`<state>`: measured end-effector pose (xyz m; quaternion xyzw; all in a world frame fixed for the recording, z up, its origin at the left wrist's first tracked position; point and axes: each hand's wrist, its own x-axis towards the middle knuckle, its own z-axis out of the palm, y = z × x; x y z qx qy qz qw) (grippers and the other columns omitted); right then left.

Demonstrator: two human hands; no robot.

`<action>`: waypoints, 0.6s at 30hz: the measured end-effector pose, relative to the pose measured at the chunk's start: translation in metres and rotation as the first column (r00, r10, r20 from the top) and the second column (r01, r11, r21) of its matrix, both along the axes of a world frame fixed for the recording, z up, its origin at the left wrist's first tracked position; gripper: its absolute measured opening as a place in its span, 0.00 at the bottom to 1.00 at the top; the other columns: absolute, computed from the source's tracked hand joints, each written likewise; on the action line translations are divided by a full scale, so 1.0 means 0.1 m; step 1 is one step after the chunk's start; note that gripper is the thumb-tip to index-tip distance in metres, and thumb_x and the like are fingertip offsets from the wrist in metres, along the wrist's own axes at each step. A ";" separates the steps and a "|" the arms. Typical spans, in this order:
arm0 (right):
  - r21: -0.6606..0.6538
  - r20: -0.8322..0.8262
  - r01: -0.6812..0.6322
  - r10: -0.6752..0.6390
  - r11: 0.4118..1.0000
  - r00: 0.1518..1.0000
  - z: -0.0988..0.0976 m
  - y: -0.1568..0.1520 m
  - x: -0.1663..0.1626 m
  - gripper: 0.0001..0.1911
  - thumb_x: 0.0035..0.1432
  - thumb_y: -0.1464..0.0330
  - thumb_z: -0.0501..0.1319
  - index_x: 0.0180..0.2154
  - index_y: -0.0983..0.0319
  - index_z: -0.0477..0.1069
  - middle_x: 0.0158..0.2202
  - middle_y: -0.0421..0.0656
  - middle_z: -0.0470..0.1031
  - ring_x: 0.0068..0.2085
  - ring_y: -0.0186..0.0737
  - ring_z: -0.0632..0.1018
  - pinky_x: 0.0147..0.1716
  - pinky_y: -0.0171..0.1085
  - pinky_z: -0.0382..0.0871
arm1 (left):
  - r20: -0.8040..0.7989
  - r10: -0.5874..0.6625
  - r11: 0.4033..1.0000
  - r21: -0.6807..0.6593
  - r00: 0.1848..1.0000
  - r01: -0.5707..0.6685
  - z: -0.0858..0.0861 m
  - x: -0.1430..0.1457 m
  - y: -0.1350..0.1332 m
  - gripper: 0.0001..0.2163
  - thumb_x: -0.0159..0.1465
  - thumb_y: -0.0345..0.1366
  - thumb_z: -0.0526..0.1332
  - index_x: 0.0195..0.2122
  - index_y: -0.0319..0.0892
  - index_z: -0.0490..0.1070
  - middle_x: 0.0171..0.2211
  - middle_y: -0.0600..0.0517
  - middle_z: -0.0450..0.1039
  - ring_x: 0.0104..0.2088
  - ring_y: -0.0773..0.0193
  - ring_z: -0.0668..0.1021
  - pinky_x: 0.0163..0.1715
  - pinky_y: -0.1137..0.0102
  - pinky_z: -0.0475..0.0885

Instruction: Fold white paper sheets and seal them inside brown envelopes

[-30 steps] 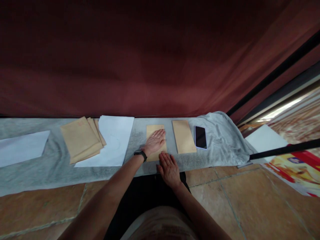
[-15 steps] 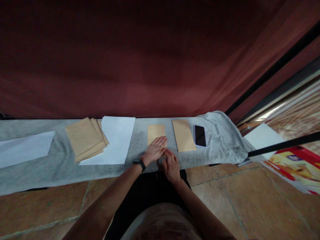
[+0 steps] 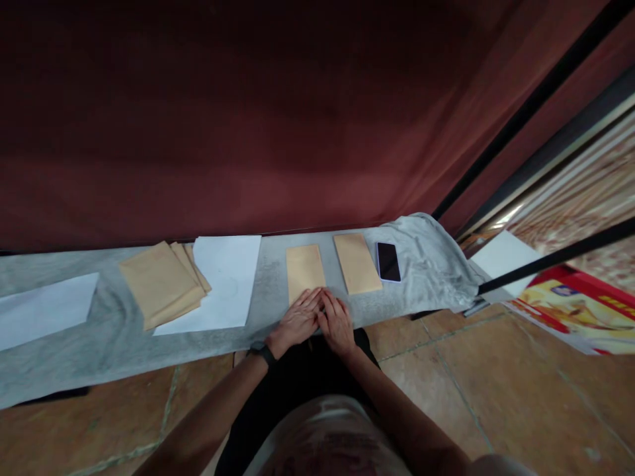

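Observation:
A small tan envelope [image 3: 304,270] lies on the grey cloth in front of me. My left hand [image 3: 298,320], with a dark band at the wrist, rests flat over its near end, fingers stretched out. Right beside it, my right hand [image 3: 338,324] touches the left fingertips at the envelope's near right corner; its fingers are loosely extended and hold nothing I can see. The near edge of the envelope is hidden under the hands. Further right lies a second tan envelope or stack of them [image 3: 357,263].
A phone [image 3: 388,262] lies right of the second envelope. On the left, several larger tan envelopes [image 3: 161,277] overlap white paper sheets [image 3: 231,284]. Another white sheet [image 3: 44,309] is at far left. A black bar [image 3: 555,256] and a red-yellow box [image 3: 580,307] stand at right.
My left hand has slid down toward the envelope's near edge, uncovering more of it. My right hand has stayed close beside it. The view has shifted slightly.

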<state>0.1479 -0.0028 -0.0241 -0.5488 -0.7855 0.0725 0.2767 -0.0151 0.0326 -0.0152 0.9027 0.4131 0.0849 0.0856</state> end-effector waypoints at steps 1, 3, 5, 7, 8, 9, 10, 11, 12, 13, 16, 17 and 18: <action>0.000 0.011 -0.003 0.003 1.000 1.000 0.00 0.00 0.00 0.27 0.72 0.66 0.48 0.69 0.65 0.55 0.68 0.51 0.63 0.68 0.41 0.63 0.66 0.44 0.55 | 0.000 -0.003 1.000 0.001 1.000 0.003 0.00 -0.01 -0.04 0.29 0.67 0.35 0.50 0.70 0.38 0.54 0.70 0.43 0.56 0.71 0.59 0.56 0.71 0.58 0.47; -0.004 0.033 -0.014 0.014 1.000 0.999 0.01 -0.01 0.01 0.26 0.72 0.66 0.48 0.69 0.64 0.56 0.68 0.50 0.63 0.68 0.41 0.63 0.67 0.45 0.53 | 0.012 -0.009 1.000 0.005 1.000 0.009 -0.01 -0.03 -0.11 0.29 0.68 0.38 0.50 0.70 0.36 0.55 0.70 0.41 0.57 0.71 0.59 0.57 0.71 0.58 0.49; -0.008 0.060 -0.040 0.041 0.999 0.997 0.01 -0.01 0.01 0.26 0.73 0.65 0.49 0.68 0.63 0.57 0.68 0.49 0.63 0.68 0.41 0.64 0.68 0.46 0.52 | 0.028 -0.011 1.000 0.023 1.000 0.010 -0.04 -0.05 -0.16 0.29 0.69 0.39 0.49 0.70 0.35 0.55 0.69 0.40 0.57 0.70 0.58 0.59 0.71 0.58 0.50; -0.005 0.091 -0.064 0.065 0.998 0.994 0.02 -0.02 0.02 0.26 0.73 0.65 0.50 0.68 0.63 0.58 0.68 0.49 0.63 0.68 0.42 0.64 0.68 0.47 0.52 | 0.035 -0.017 0.999 0.049 0.999 0.015 -0.08 -0.08 -0.20 0.28 0.69 0.39 0.49 0.70 0.35 0.55 0.69 0.40 0.58 0.70 0.58 0.60 0.71 0.57 0.52; -0.001 0.104 -0.068 0.068 0.998 0.992 0.01 -0.02 0.03 0.26 0.72 0.64 0.50 0.68 0.63 0.59 0.68 0.49 0.63 0.67 0.43 0.65 0.68 0.47 0.52 | 0.037 -0.021 0.998 0.063 0.999 0.019 -0.09 -0.09 -0.22 0.28 0.69 0.39 0.49 0.70 0.36 0.55 0.69 0.40 0.58 0.70 0.57 0.60 0.70 0.57 0.52; 0.004 0.114 -0.067 0.066 0.998 0.991 0.01 -0.03 0.03 0.26 0.72 0.64 0.51 0.68 0.63 0.59 0.68 0.49 0.63 0.67 0.44 0.65 0.68 0.48 0.53 | 0.040 -0.025 0.997 0.077 0.999 0.022 -0.11 -0.10 -0.23 0.28 0.70 0.39 0.49 0.70 0.36 0.55 0.69 0.40 0.58 0.70 0.57 0.60 0.70 0.57 0.53; 0.009 0.122 -0.064 0.063 0.998 0.991 0.00 -0.03 0.04 0.26 0.72 0.63 0.51 0.68 0.63 0.58 0.68 0.49 0.63 0.67 0.44 0.66 0.68 0.48 0.53 | 0.044 -0.029 0.996 0.091 0.999 0.025 -0.13 -0.12 -0.25 0.28 0.70 0.39 0.49 0.70 0.36 0.54 0.69 0.40 0.58 0.70 0.57 0.60 0.70 0.57 0.53; 0.013 0.127 -0.062 0.060 0.998 0.990 0.00 -0.04 0.05 0.27 0.72 0.63 0.51 0.68 0.64 0.58 0.68 0.50 0.64 0.67 0.44 0.66 0.68 0.48 0.53 | 0.046 -0.032 0.994 0.103 0.998 0.027 -0.14 -0.13 -0.26 0.28 0.70 0.39 0.49 0.70 0.36 0.54 0.69 0.40 0.57 0.70 0.57 0.60 0.70 0.57 0.54; 0.016 0.132 -0.063 0.060 0.998 0.989 -0.01 -0.04 0.05 0.27 0.72 0.62 0.51 0.68 0.65 0.58 0.68 0.50 0.64 0.67 0.44 0.65 0.68 0.48 0.54 | 0.047 -0.030 0.993 0.117 0.998 0.025 -0.15 -0.14 -0.28 0.28 0.70 0.39 0.49 0.70 0.36 0.54 0.70 0.40 0.57 0.70 0.57 0.60 0.70 0.57 0.54; 0.016 0.137 -0.065 0.062 0.998 0.989 -0.02 -0.05 0.06 0.27 0.73 0.62 0.51 0.68 0.65 0.58 0.68 0.50 0.64 0.67 0.45 0.65 0.68 0.48 0.54 | 0.044 -0.027 0.991 0.129 0.999 0.021 -0.15 -0.16 -0.29 0.28 0.71 0.40 0.49 0.70 0.36 0.53 0.70 0.40 0.57 0.70 0.56 0.60 0.70 0.57 0.55; 0.005 0.153 -0.081 0.079 0.997 0.985 -0.04 -0.07 0.09 0.27 0.73 0.60 0.51 0.67 0.66 0.60 0.69 0.50 0.62 0.68 0.45 0.64 0.69 0.47 0.53 | 0.032 -0.007 0.988 0.155 0.999 0.002 -0.16 -0.21 -0.35 0.28 0.72 0.42 0.49 0.71 0.36 0.52 0.70 0.40 0.57 0.70 0.55 0.60 0.69 0.56 0.57; -0.001 0.156 -0.085 0.084 0.996 0.984 -0.04 -0.08 0.10 0.27 0.73 0.60 0.50 0.67 0.66 0.60 0.69 0.50 0.61 0.68 0.46 0.63 0.69 0.47 0.53 | 0.032 0.002 0.987 0.160 0.999 -0.007 -0.16 -0.22 -0.37 0.29 0.72 0.43 0.49 0.71 0.36 0.51 0.70 0.40 0.57 0.70 0.55 0.60 0.68 0.56 0.58; -0.006 0.159 -0.087 0.087 0.996 0.984 -0.04 -0.10 0.12 0.27 0.73 0.61 0.50 0.67 0.66 0.60 0.69 0.50 0.60 0.69 0.46 0.63 0.69 0.47 0.53 | 0.033 0.010 0.987 0.162 0.999 -0.015 -0.16 -0.24 -0.39 0.29 0.72 0.44 0.49 0.71 0.36 0.51 0.70 0.40 0.57 0.70 0.55 0.60 0.68 0.55 0.59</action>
